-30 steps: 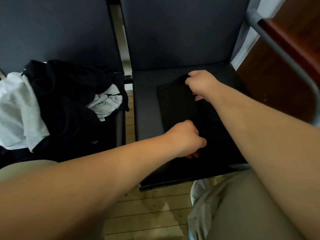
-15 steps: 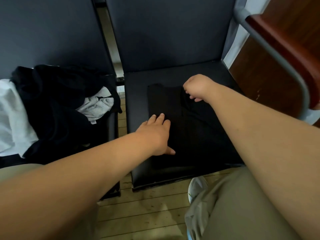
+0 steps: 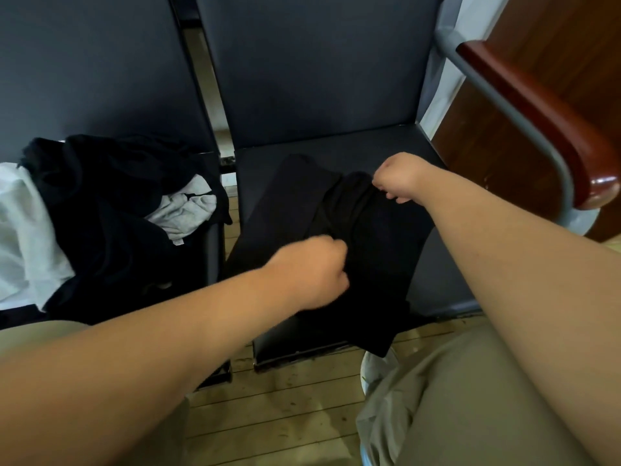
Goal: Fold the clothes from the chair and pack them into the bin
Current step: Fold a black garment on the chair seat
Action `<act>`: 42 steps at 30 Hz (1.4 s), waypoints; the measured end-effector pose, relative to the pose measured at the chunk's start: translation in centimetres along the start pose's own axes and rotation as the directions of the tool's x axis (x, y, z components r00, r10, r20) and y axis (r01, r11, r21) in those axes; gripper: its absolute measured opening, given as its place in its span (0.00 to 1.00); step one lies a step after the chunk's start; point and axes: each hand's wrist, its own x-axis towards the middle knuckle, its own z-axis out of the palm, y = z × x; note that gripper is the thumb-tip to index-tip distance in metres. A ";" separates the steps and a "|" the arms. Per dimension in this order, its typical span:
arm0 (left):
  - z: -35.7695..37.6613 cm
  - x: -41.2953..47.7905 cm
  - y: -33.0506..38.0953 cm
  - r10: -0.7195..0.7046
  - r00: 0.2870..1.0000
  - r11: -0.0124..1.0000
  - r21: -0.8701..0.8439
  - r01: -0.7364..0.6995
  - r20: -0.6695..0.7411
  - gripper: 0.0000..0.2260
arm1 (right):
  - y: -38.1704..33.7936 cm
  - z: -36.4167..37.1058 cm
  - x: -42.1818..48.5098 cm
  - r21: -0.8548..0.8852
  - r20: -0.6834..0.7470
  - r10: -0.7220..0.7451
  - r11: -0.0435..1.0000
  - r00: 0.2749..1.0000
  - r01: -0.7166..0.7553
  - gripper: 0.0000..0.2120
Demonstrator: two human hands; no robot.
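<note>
Our left grip point(image 3: 312, 270) and right grip point(image 3: 400, 178) each pinch the black garment point(image 3: 379, 237) lying on the chair seat point(image 3: 252, 176); unfolded clothes point(image 3: 100, 213) lie left of that seat.

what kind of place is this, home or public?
Probably a waiting or meeting room: dark padded chairs side by side, a wooden armrest on grey metal tubing, plank floor. Left hand and right hand grip a black garment.
</note>
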 end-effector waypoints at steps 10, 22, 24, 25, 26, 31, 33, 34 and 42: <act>3.1 0.2 2.7 0.145 0.980 0.989 0.015 -0.144 -0.135 0.19 | 3.2 0.1 0.7 -0.293 -0.119 -0.022 0.956 0.993 -0.014 0.14; 3.7 1.1 1.0 0.099 0.995 0.993 -0.059 -0.098 0.016 0.09 | 0.5 2.0 1.9 -0.166 -0.119 -0.058 0.985 0.991 0.037 0.18; 3.7 1.2 0.5 0.100 0.995 0.990 -0.104 -0.098 0.019 0.08 | 0.2 1.8 2.1 -0.164 -0.150 -0.054 0.986 0.987 0.029 0.15; 3.7 1.1 0.4 0.102 0.995 0.988 -0.121 -0.099 0.020 0.08 | 0.1 1.7 2.3 -0.151 -0.180 -0.054 0.988 0.982 0.026 0.13; 3.7 1.1 0.2 0.105 0.994 0.986 -0.131 -0.101 0.023 0.08 | 0.1 1.5 2.4 -0.136 -0.217 -0.050 0.990 0.975 0.020 0.12; 3.5 0.6 0.6 0.133 0.991 0.988 -0.089 -0.129 0.035 0.11 | 0.5 1.1 2.6 0.009 -0.193 0.050 0.999 0.980 -0.049 0.07; 3.6 0.3 1.1 0.152 0.988 0.988 -0.043 -0.151 0.017 0.11 | 1.1 1.4 2.6 -0.054 -0.084 0.100 0.993 0.991 -0.105 0.08; 3.8 0.1 1.5 0.165 0.986 0.986 -0.030 -0.165 0.000 0.11 | 1.3 1.4 2.4 -0.083 -0.075 0.103 0.991 0.992 -0.109 0.08; 4.8 -1.3 4.9 0.375 0.927 0.922 -0.091 -0.376 -0.024 0.16 | 3.4 -0.9 -1.4 -0.401 -0.043 0.162 0.901 0.986 -0.166 0.22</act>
